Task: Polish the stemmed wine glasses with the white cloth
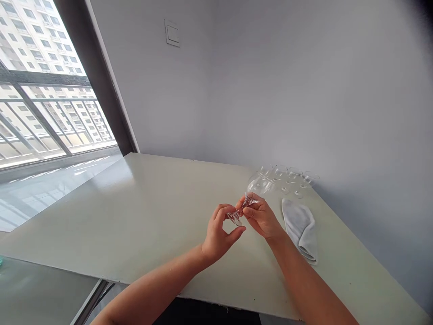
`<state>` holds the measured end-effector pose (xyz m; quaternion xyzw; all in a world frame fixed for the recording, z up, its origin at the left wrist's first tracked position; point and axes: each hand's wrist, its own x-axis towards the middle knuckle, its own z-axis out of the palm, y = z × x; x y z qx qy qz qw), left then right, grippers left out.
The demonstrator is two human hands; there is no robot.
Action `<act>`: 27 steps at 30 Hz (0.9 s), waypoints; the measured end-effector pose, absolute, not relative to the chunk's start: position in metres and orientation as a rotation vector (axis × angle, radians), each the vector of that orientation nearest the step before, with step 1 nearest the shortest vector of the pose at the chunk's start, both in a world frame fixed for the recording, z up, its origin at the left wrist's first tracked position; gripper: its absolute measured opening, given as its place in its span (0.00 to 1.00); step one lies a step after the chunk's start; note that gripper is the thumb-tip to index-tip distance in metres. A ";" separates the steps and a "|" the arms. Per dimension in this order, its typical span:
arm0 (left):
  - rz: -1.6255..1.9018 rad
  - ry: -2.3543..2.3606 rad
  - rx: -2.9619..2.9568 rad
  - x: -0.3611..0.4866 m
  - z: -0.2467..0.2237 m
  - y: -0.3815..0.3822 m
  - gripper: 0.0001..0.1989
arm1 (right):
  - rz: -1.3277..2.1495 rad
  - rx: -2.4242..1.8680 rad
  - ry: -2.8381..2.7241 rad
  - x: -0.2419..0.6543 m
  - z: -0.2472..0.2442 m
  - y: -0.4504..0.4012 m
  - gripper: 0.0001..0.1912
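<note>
A clear stemmed glass is held tilted above the table, its bowl pointing away from me and its foot toward me. My right hand grips it around the stem and the lower bowl. At the foot, my left hand curls its fingers over the edge, the thumb below it. Fingers hide part of the stem. A folded light grey cloth lies on the table to the right of my right hand.
Several clear stemmed glasses stand at the table's far right, close to the wall. The pale table has its front edge near my body. A window with railings is at the left, and a light switch is on the wall.
</note>
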<state>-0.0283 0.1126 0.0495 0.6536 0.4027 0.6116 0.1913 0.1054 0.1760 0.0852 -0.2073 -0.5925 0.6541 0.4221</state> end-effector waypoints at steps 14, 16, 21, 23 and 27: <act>1.780 1.152 2.063 -0.031 0.048 0.115 0.16 | 1.644 -0.450 -1.501 0.108 0.083 0.174 0.07; 1.778 1.149 2.114 -0.033 0.047 0.116 0.17 | 1.641 -0.431 -1.512 0.109 0.083 0.174 0.07; 1.782 1.151 2.291 -0.036 0.047 0.118 0.18 | 1.624 -0.429 -1.528 0.112 0.082 0.174 0.06; 1.783 1.169 2.309 -0.037 0.047 0.119 0.19 | 1.619 -0.435 -1.518 0.111 0.081 0.173 0.06; 1.746 1.270 2.268 -0.038 0.047 0.119 0.18 | 1.568 -0.497 -1.486 0.106 0.079 0.171 0.06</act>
